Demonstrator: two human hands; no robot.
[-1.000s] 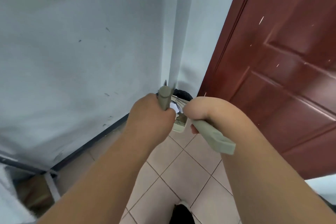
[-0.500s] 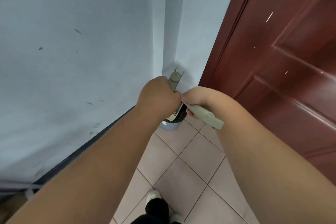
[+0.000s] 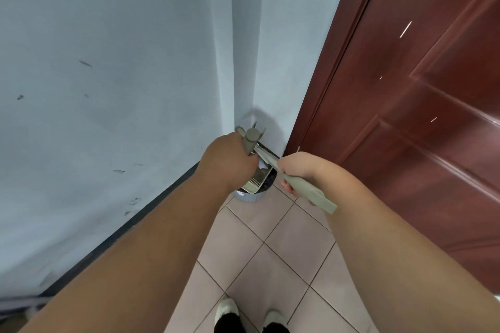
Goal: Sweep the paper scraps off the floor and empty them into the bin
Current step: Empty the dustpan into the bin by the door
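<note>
Both hands are up at the centre of the frame, right over the bin (image 3: 250,196) in the corner where the pale wall (image 3: 108,62) meets the red-brown door (image 3: 405,89). The left hand (image 3: 230,162) is fisted tight round the top of a grey-green handle (image 3: 250,140), fingers fully wrapped, and the handle's round end pokes up just above the knuckles. Below that fist hangs the dustpan (image 3: 257,182), beige, its comb teeth showing, tilted down into the mouth of the bin. A white paper scrap (image 3: 262,164) sits in the pan, just right of the left hand. The right hand (image 3: 297,170) is closed round the broom handle (image 3: 308,190), which runs from the pan area down and right, with its flat end sticking out past the wrist at centre right. Fingers curled under, thumb side on top, a firm hold.

The bin is small and pale blue-grey with a dark liner, standing on the tiled floor (image 3: 270,251) against the wall, mostly hidden behind the pan and hands. At the bottom edge of the frame, two white shoes (image 3: 227,308) with dark trouser legs stand on the tiles. A dark skirting strip runs along the foot of the wall at lower left.
</note>
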